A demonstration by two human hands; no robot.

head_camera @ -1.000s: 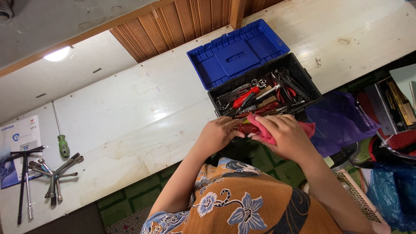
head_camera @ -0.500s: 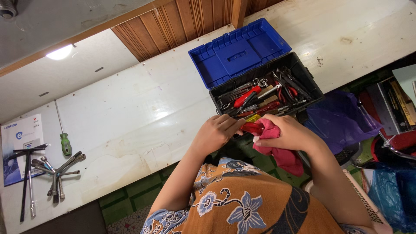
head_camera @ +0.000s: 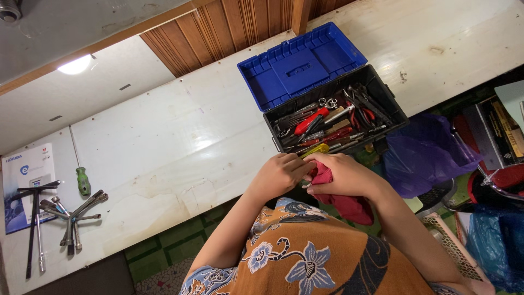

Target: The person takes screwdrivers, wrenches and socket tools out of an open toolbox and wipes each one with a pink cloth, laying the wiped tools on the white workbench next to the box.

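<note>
My left hand (head_camera: 278, 176) and my right hand (head_camera: 341, 176) meet at the near edge of the white workbench (head_camera: 164, 142), just in front of an open black toolbox (head_camera: 390, 101) with a blue lid (head_camera: 300, 63). My right hand grips a red cloth (head_camera: 344, 205) that hangs down from it. Between the two hands sits a small tool, mostly hidden by the cloth and fingers; my left hand's fingers close on its end. A yellow-handled tool (head_camera: 316, 149) lies at the box's near edge. The box holds several red-handled screwdrivers and pliers.
At the bench's left end lie a green-handled screwdriver (head_camera: 82, 180), several metal socket wrenches (head_camera: 71, 218) and a white-and-blue leaflet (head_camera: 24, 175). A purple plastic bag (head_camera: 426, 155), a blue bag (head_camera: 499, 240) and a mesh basket (head_camera: 450, 246) crowd the floor on the right.
The red-handled tool seen between my hands has been covered by the cloth. My right hand has slid left over it, and the cloth's loose end now hangs lower.
</note>
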